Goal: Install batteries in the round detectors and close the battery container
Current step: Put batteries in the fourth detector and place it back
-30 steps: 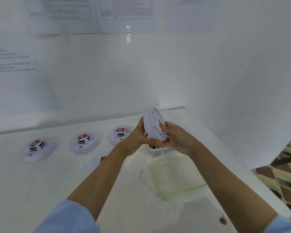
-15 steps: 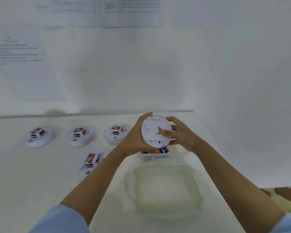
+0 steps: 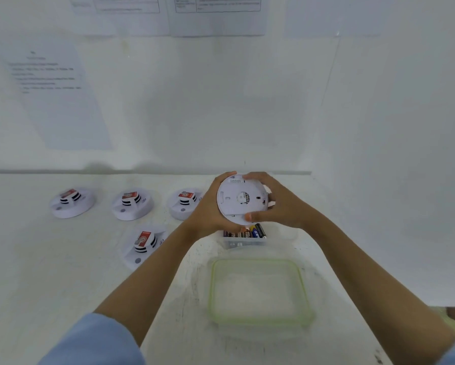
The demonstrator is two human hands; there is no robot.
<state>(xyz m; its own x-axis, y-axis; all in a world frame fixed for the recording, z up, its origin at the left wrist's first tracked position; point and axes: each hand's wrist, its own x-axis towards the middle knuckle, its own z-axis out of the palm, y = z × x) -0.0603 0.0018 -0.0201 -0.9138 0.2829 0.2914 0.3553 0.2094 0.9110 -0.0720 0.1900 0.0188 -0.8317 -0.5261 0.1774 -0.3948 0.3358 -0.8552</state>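
With my left hand (image 3: pixel 208 214) and right hand (image 3: pixel 276 204) clamped around the round detector (image 3: pixel 240 198), a slip could drop it onto the batteries (image 3: pixel 247 233) in the open container (image 3: pixel 243 243) at six o'clock.

Lid (image 3: pixel 258 292) near — detectors (image 3: pixel 133 205) left

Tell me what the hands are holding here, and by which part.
Both hands hold one round detector by its rim, back side facing the camera: left hand on the left edge, right hand on the right, its fingers over the top.
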